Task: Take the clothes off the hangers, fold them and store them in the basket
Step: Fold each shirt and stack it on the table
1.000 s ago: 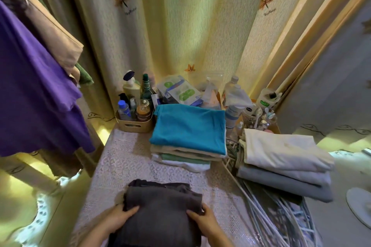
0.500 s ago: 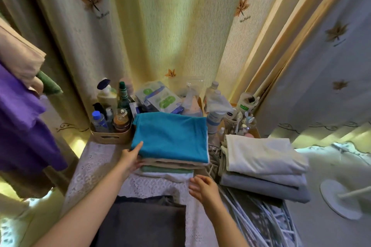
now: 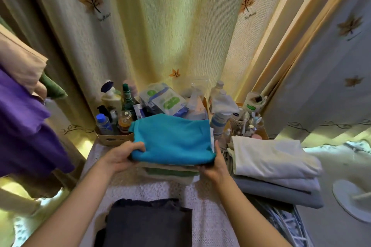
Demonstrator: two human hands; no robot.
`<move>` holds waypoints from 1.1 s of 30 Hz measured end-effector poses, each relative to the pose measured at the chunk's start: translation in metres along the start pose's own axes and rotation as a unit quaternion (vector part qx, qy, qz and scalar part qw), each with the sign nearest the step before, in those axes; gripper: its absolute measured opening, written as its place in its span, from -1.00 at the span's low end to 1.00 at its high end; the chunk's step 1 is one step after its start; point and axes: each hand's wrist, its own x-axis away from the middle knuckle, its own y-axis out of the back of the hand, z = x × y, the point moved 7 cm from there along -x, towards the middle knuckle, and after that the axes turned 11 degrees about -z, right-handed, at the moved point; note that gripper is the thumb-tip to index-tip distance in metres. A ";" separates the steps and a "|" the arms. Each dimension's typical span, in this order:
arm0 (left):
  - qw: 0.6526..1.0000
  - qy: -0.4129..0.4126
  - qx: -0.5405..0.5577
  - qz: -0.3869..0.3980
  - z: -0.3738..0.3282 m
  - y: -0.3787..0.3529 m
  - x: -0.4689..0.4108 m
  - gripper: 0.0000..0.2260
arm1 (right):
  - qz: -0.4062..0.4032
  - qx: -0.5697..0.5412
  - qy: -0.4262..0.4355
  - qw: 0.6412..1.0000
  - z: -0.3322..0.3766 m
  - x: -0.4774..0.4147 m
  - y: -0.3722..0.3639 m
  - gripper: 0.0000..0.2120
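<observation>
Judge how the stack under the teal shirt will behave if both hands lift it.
The stack is soft folded cloth, so it will probably sag wherever it is unsupported. The left hand and right hand grip opposite sides, which should steady it. The teal shirt already bulges, so layers may slide.

The stack (image 3: 170, 170) under the teal cloth (image 3: 172, 142) shows only its front edges. The right hand (image 3: 212, 164) has its fingertips hidden beneath the stack. The dark garment (image 3: 146, 224) and the purple shirt (image 3: 24, 130) are cut off by the picture's edges. Bottle labels are too blurred to read.
</observation>
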 end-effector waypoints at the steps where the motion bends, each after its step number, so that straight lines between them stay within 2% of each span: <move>1: 0.999 -0.003 -0.040 0.017 0.006 0.008 0.008 -0.65 | 0.002 0.029 0.004 1.000 0.003 -0.002 0.000 -0.40; 4: 0.995 -0.013 -0.094 0.028 0.026 0.044 0.021 -0.51 | -0.001 0.162 0.024 0.987 0.004 -0.002 0.008 -0.47; 6: 0.992 -0.009 -0.121 0.041 0.037 0.064 0.028 -0.46 | 0.008 0.293 0.025 0.956 -0.006 0.006 0.011 -0.57; 9: 0.979 -0.013 -0.188 0.076 0.050 0.084 0.044 -0.35 | 0.030 0.409 0.059 0.910 -0.022 0.024 0.014 -0.63; 11: 0.968 -0.014 -0.230 0.099 0.061 0.094 0.057 -0.26 | 0.042 0.441 0.082 0.893 -0.035 0.042 0.017 -0.69; 15: 0.963 0.036 -0.231 0.135 0.093 0.121 0.076 -0.18 | 0.077 0.389 0.064 0.916 -0.058 0.065 0.042 -0.71; 16: 0.964 0.051 -0.226 0.130 0.103 0.130 0.078 -0.21 | 0.064 0.415 0.060 0.906 -0.064 0.066 0.054 -0.71; 18: 0.959 0.082 -0.243 0.122 0.128 0.143 0.080 -0.31 | 0.000 0.529 0.054 0.847 -0.077 0.064 0.088 -0.70; 19: 0.953 0.094 -0.266 0.107 0.141 0.149 0.081 -0.36 | -0.034 0.581 0.052 0.812 -0.084 0.060 0.106 -0.70; 20: 0.950 0.097 -0.284 0.081 0.155 0.155 0.080 -0.40 | -0.064 0.604 0.055 0.792 -0.091 0.055 0.124 -0.70; 22: 0.958 0.077 -0.274 -0.020 0.173 0.168 0.072 -0.36 | -0.103 0.583 0.063 0.803 -0.104 0.050 0.147 -0.69; 24: 0.946 0.028 -0.292 -0.136 0.184 0.179 0.065 -0.26 | -0.107 0.533 0.073 0.836 -0.118 0.051 0.155 -0.66; 25: 0.938 0.013 -0.300 -0.175 0.187 0.181 0.064 -0.32 | -0.097 0.518 0.083 0.846 -0.124 0.051 0.155 -0.66; 27: 0.913 -0.015 -0.339 -0.228 0.196 0.181 0.062 -0.43 | -0.078 0.523 0.125 0.840 -0.134 0.051 0.155 -0.57; 30: 0.829 -0.053 -0.473 -0.295 0.202 0.176 0.071 -0.40 | -0.086 0.524 0.160 0.832 -0.145 0.052 0.156 -0.49; 31: 0.818 -0.063 -0.481 -0.309 0.203 0.173 0.074 -0.42 | -0.092 0.521 0.162 0.833 -0.147 0.052 0.156 -0.48; 32: 0.825 -0.071 -0.469 -0.307 0.207 0.170 0.075 -0.44 | -0.100 0.519 0.163 0.833 -0.149 0.052 0.157 -0.47; 33: 0.846 -0.074 -0.438 -0.294 0.210 0.165 0.076 -0.46 | -0.105 0.523 0.162 0.830 -0.150 0.051 0.158 -0.46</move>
